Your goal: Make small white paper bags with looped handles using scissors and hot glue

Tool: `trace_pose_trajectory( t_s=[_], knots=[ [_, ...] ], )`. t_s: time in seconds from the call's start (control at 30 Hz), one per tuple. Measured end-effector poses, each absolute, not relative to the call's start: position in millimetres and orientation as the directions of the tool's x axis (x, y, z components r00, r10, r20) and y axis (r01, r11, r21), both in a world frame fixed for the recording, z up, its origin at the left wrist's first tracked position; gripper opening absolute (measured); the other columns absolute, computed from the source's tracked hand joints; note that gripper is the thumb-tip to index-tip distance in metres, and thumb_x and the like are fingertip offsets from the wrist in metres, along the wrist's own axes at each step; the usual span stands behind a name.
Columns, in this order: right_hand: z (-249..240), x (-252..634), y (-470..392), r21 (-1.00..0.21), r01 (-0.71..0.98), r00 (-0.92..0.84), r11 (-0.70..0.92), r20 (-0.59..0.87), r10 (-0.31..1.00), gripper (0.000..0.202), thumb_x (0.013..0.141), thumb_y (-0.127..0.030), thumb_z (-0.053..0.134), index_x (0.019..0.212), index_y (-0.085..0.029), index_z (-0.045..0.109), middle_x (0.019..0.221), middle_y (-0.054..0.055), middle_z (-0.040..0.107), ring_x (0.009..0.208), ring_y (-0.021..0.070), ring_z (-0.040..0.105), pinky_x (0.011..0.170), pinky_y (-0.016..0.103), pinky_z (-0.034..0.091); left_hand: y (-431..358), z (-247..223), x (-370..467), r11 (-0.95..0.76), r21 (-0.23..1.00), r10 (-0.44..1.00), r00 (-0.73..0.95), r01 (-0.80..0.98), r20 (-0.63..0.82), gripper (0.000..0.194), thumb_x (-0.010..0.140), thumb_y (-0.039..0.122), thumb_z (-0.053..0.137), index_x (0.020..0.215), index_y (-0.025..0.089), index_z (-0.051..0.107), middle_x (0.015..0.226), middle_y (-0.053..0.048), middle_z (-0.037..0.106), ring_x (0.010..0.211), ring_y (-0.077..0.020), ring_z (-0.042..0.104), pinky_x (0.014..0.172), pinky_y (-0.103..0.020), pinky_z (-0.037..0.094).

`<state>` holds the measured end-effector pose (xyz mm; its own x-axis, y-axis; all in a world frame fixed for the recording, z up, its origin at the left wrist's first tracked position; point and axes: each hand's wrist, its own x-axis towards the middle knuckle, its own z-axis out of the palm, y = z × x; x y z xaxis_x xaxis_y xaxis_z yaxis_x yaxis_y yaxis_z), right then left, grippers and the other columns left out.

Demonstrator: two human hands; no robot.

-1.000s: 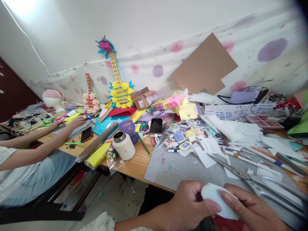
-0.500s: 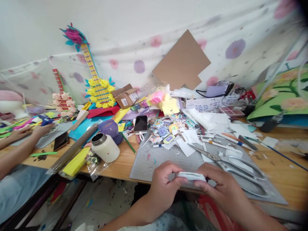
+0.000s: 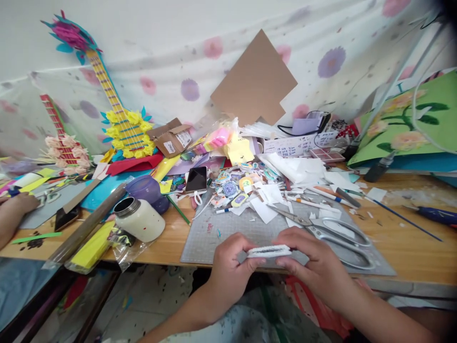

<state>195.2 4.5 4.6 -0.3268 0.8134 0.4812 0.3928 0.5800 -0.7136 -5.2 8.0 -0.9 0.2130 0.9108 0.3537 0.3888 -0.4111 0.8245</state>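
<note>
An open white rounded jar point(image 3: 144, 221) with a metallic threaded neck leans in view near the front edge of the light wooden table point(image 3: 410, 252); its contents cannot be made out. Just behind it is a translucent purple plastic tub point(image 3: 144, 186), its interior likewise unclear. Farther back lie a brown cardboard box point(image 3: 172, 142) with raised flaps, contents hidden, and a clear plastic bag point(image 3: 217, 136) containing pink and yellow pieces. The left hand point(image 3: 230, 259) and right hand point(image 3: 316, 259) are nearly closed, each pinching one end of a thin white layered pad point(image 3: 269, 251) between thumb and fingers. The pad is seen edge-on, above the front edge of the grey cutting mat point(image 3: 200, 238). Large silver metal scissors point(image 3: 323, 231) lie on the mat beyond the right hand, blades toward the heap of colourful paper cutouts point(image 3: 232, 188). Bare mat shows between the heap and the hands, and wood surface extends rightward, bearing a slim blue rod point(image 3: 407, 219) and a blue-handled tool point(image 3: 437, 215). At far left, another person's hand point(image 3: 23, 204) rests near paper strips.
</note>
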Motion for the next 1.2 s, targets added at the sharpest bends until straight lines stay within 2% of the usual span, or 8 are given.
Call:
trace_pose_trajectory(
  t_s=[0.1,0.23,0.5,0.63,0.8,1.0,1.1,1.2],
  knots=[
    [4,195,3,-0.674,0.368,-0.281,0.64,0.575,0.768,0.018,0.085,-0.023,0.059,0.102,-0.024,0.066,0.094,0.006,0.063,0.086,0.0174,0.063,0.072,0.027,0.052,9,1,-6,-0.52,0.768,0.853,0.266,0.373,0.449,0.013,0.08,0.027,0.061,0.077,0.016,0.066,0.073,-0.005,0.066,0.071,-0.0175,0.06,0.065,-0.028,0.045],
    [9,195,2,-0.643,0.337,-0.286,0.688,0.626,0.725,0.016,0.085,-0.021,0.06,0.099,-0.025,0.066,0.09,0.005,0.063,0.082,0.0164,0.063,0.068,0.026,0.053,8,5,-4,-0.647,0.703,0.761,0.308,0.296,0.571,0.012,0.079,0.022,0.064,0.09,0.017,0.064,0.087,-0.008,0.067,0.083,-0.0194,0.062,0.072,-0.031,0.048],
    [16,190,-1,-0.624,0.318,-0.318,0.713,0.639,0.701,0.016,0.083,-0.016,0.061,0.098,-0.022,0.064,0.086,0.004,0.063,0.079,0.0156,0.061,0.067,0.025,0.051,8,13,2,-0.756,0.611,0.654,0.308,0.236,0.691,0.01,0.079,0.013,0.062,0.088,0.017,0.065,0.078,-0.007,0.069,0.076,-0.0169,0.061,0.069,-0.029,0.048],
    [19,188,-4,-0.582,0.349,-0.337,0.734,0.653,0.678,0.011,0.087,-0.017,0.056,0.096,-0.021,0.062,0.081,0.004,0.064,0.076,0.0161,0.06,0.066,0.027,0.05,5,13,3,-0.755,0.606,0.656,0.298,0.25,0.694,0.008,0.08,0.016,0.063,0.088,0.018,0.065,0.075,-0.007,0.071,0.072,-0.0174,0.061,0.067,-0.031,0.048],
    [20,189,-7,-0.537,0.389,-0.362,0.749,0.658,0.66,0.012,0.088,-0.018,0.053,0.096,-0.022,0.062,0.08,0.005,0.065,0.075,0.0172,0.06,0.064,0.028,0.05,2,8,4,-0.753,0.606,0.658,0.292,0.256,0.694,0.005,0.082,0.019,0.061,0.085,0.019,0.064,0.072,-0.005,0.07,0.069,-0.0168,0.061,0.072,-0.033,0.048],
    [11,189,-4,-0.648,0.316,-0.368,0.693,0.59,0.719,0.014,0.086,-0.02,0.058,0.097,-0.025,0.064,0.081,0.004,0.064,0.075,0.0161,0.062,0.063,0.025,0.051,1,4,3,-0.671,0.683,0.739,0.336,0.289,0.584,0.014,0.077,0.02,0.064,0.09,0.016,0.061,0.083,-0.008,0.067,0.079,-0.0185,0.06,0.07,-0.03,0.047],
    [6,187,-2,-0.718,0.308,-0.379,0.624,0.509,0.773,0.013,0.083,-0.025,0.063,0.096,-0.025,0.063,0.081,0.003,0.064,0.074,0.0158,0.063,0.064,0.024,0.051,1,3,3,-0.68,0.664,0.732,0.339,0.312,0.59,0.004,0.081,0.019,0.06,0.081,0.016,0.062,0.073,-0.006,0.066,0.071,-0.0165,0.057,0.066,-0.028,0.043],
    [3,187,-1,-0.743,0.291,-0.427,0.603,0.464,0.776,0.006,0.085,-0.027,0.062,0.09,-0.024,0.062,0.081,0.002,0.065,0.075,0.0153,0.062,0.065,0.023,0.049,0,0,3,-0.655,0.676,0.755,0.328,0.338,0.567,0.017,0.084,0.029,0.058,0.075,0.015,0.063,0.065,-0.006,0.064,0.065,-0.0162,0.055,0.061,-0.027,0.04]
  ],
)
